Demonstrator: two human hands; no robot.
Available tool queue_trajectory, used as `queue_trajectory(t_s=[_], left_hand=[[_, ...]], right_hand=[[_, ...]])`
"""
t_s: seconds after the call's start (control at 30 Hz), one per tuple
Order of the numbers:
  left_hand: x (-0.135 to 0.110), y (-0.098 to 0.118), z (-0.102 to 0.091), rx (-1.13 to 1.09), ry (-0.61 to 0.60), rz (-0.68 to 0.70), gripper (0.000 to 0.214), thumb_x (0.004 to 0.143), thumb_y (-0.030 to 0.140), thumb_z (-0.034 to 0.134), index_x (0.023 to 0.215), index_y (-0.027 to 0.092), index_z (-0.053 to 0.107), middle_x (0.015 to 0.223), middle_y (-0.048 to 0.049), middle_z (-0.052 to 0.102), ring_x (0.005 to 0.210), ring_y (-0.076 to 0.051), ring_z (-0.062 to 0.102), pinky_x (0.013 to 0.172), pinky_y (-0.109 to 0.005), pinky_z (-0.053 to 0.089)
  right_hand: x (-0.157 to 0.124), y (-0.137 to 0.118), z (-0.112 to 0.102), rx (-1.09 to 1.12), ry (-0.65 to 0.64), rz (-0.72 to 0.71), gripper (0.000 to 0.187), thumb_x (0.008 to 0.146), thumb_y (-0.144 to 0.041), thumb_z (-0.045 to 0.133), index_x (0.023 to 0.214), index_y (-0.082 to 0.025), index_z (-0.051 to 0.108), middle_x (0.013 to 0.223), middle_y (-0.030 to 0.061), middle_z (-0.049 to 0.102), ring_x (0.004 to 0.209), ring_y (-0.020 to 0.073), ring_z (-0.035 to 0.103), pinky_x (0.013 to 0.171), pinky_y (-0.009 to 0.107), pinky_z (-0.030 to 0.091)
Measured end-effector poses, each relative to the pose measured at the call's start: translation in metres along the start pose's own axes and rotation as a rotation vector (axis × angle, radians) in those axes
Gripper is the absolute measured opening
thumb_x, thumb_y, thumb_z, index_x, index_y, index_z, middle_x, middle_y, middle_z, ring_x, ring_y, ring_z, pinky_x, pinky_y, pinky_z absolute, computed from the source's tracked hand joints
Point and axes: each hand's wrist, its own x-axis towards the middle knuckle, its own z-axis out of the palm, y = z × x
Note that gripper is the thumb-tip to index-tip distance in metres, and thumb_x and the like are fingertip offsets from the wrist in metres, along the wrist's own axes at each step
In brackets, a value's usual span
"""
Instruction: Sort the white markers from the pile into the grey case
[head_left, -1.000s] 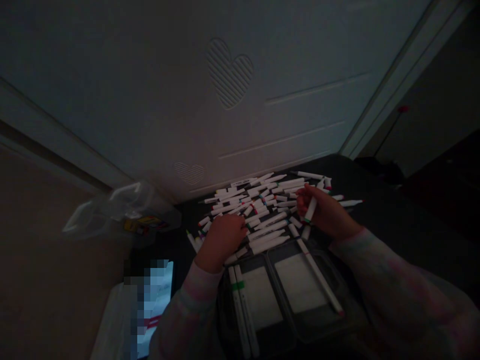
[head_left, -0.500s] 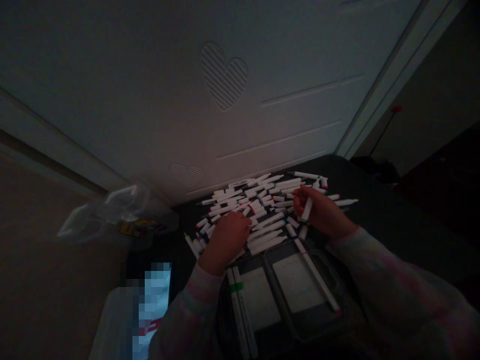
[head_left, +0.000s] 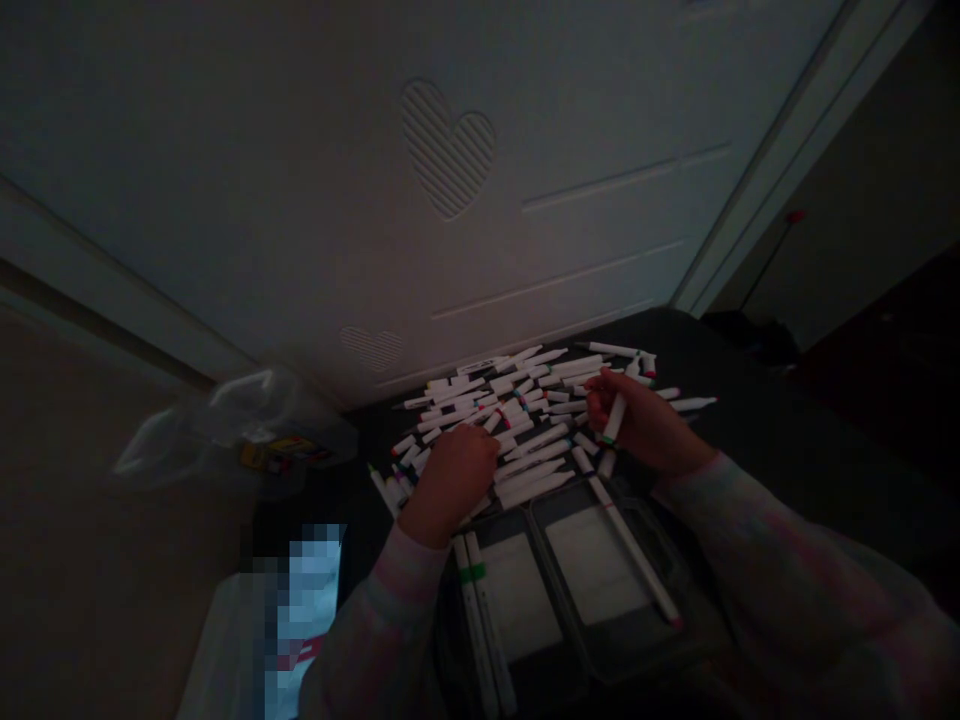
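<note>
My right hand (head_left: 634, 418) is closed around a white marker (head_left: 615, 419) with a green end, held tilted above the right side of the pile. Over the front left of the loose white markers (head_left: 534, 458), my left hand (head_left: 457, 470) is curled with its fingertips turned down and out of sight; whether a marker is in them is hidden. Close to me lies an open clear case (head_left: 570, 640) with two compartments. Two markers with green bands (head_left: 480, 610) lie along its left side. A longer-looking white marker with a pink end (head_left: 637, 550) lies slantwise across the right compartment.
A clear plastic container with handles (head_left: 296, 440) stands at the left by the white panel (head_left: 300, 220) with heart reliefs. At the lower left is a lit, pixelated screen (head_left: 311, 590). The dark table (head_left: 757, 430) extends to the right. The light is dim.
Both hands stay almost in place. The left hand's fingers have drawn in slightly over the markers; the right hand keeps the same marker.
</note>
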Motion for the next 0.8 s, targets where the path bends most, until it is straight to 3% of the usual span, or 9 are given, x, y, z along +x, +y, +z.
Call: queue_trajectory(t_s=[0.8], left_hand=[[0.001,0.010,0.006,0.029,0.041,0.035,0.027,0.085,0.018,0.039,0.100,0.015,0.061,0.088,-0.0092,0.062,0.089,-0.023,0.053,0.080,-0.036,0.041]], right_hand=[[0.001,0.002,-0.002,-0.054,-0.030,-0.050,0.024,0.074,-0.040,0.055,0.073,-0.015,0.054,0.048,-0.0033,0.044,0.041,0.0064,0.039,0.041,0.021,0.031]])
